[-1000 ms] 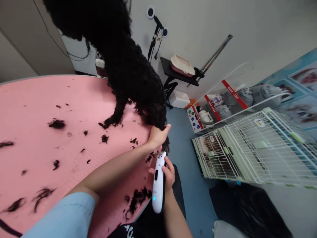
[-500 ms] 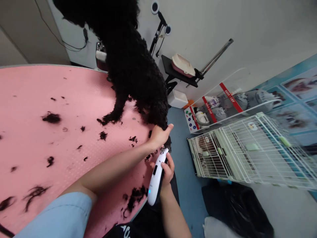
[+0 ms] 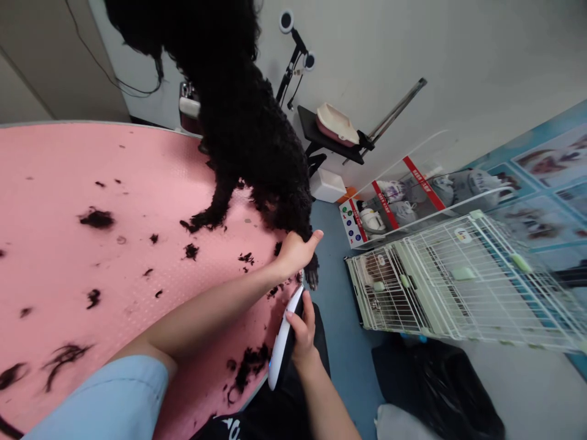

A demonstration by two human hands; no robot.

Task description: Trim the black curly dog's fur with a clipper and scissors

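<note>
A black curly-haired dog (image 3: 238,116) stands on the pink table (image 3: 59,256). My left hand (image 3: 296,252) is closed round the dog's leg just above its paw (image 3: 312,275), which hangs past the table's right edge. My right hand (image 3: 300,327) grips a white electric clipper (image 3: 281,342), its head pointing up at the paw from just below. Clumps of cut black hair (image 3: 250,363) lie scattered over the table top.
A white wire cage (image 3: 458,281) stands on the blue floor to the right, with a black bag (image 3: 440,391) in front of it. A black stand holds a pink and white tray (image 3: 338,122) by the wall. A shelf with bottles (image 3: 389,208) stands behind the cage.
The clipper has tilted and dropped a little lower in my right hand. The dog's paw now shows below my left hand. The view shifted slightly.
</note>
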